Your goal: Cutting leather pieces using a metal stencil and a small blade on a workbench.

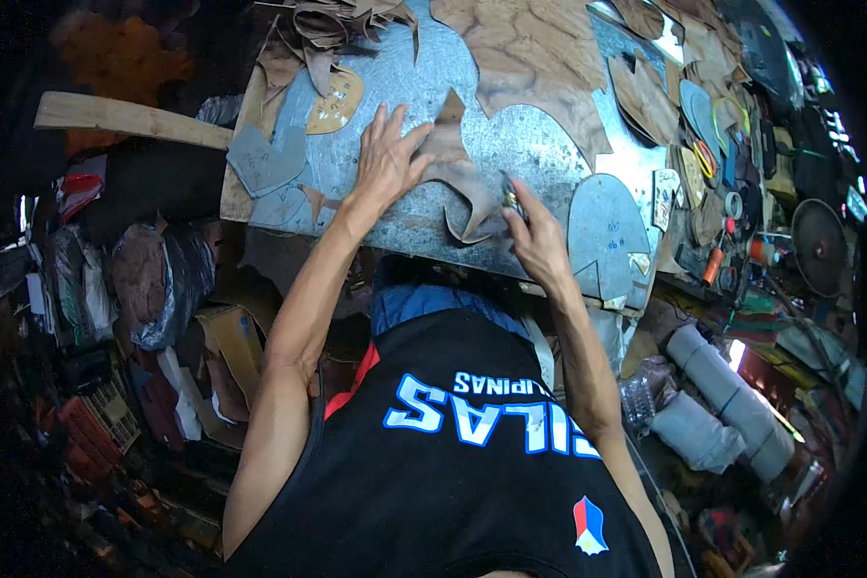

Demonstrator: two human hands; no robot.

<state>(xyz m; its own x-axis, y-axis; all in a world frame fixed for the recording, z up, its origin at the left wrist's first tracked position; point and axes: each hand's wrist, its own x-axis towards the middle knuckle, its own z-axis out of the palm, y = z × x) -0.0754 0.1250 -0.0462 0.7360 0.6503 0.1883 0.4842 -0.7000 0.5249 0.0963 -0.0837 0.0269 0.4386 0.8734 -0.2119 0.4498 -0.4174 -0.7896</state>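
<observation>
My left hand [387,156] lies on the grey metal-topped worktable [356,226] with its fingers spread. Its thumb side is close to a brown, curved offcut of what looks like leather [465,173], narrow at the top and hooked at the bottom. On the other side of that offcut, my right hand [539,236] is closed around a small knife [511,198], with the dark tip pointing up and left. Its handle is mostly hidden by my fingers. A large brown leather sheet [539,58] with a scalloped cut edge spreads beyond both hands.
Grey templates [602,226] lie right of my right hand, and another grey template [265,159] lies at the left edge. A tan template [335,101] sits near leather scraps [323,29]. Orange thread spools [713,265] stand far right. A wooden plank [130,118] juts out left.
</observation>
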